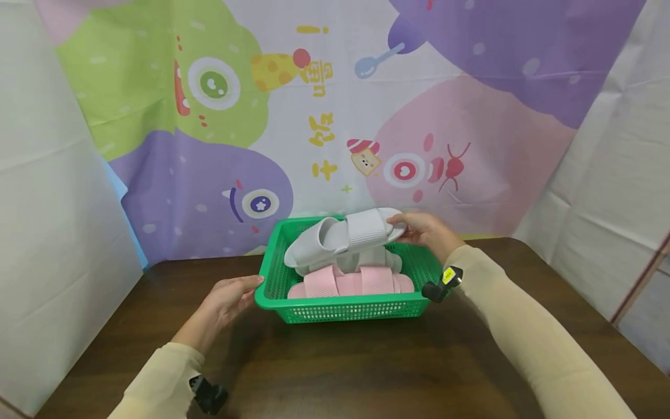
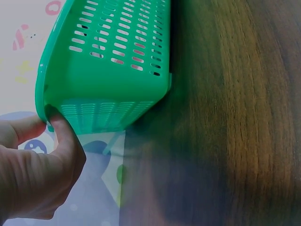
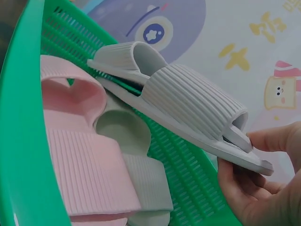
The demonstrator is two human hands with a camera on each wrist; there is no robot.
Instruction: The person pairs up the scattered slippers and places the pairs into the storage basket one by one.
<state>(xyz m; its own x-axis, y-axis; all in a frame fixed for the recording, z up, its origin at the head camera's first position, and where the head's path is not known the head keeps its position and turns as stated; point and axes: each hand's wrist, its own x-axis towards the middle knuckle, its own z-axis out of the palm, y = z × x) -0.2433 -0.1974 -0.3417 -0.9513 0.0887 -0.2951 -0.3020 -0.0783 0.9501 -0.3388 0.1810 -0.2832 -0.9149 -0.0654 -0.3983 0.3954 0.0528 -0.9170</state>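
Observation:
My right hand point(image 1: 425, 231) pinches one end of a pair of light grey slippers point(image 1: 365, 228), thumb on top and fingers beneath. In the right wrist view the two slippers are tucked into each other, ribbed straps facing up. They slant over the back of a green plastic basket point(image 1: 345, 302), their far end lower. Inside the basket lie pink slippers point(image 3: 89, 174) along the front and a pale grey-green pair point(image 3: 146, 181) behind them, partly hidden. My left hand point(image 1: 226, 301) grips the basket's left rim between thumb and fingers, near the front corner.
The basket stands on a dark brown wooden table point(image 1: 335, 372). A cartoon-printed cloth point(image 1: 335, 116) hangs right behind it, with white cloth point(image 1: 47, 174) at the sides. Each sleeve carries a small black wrist camera.

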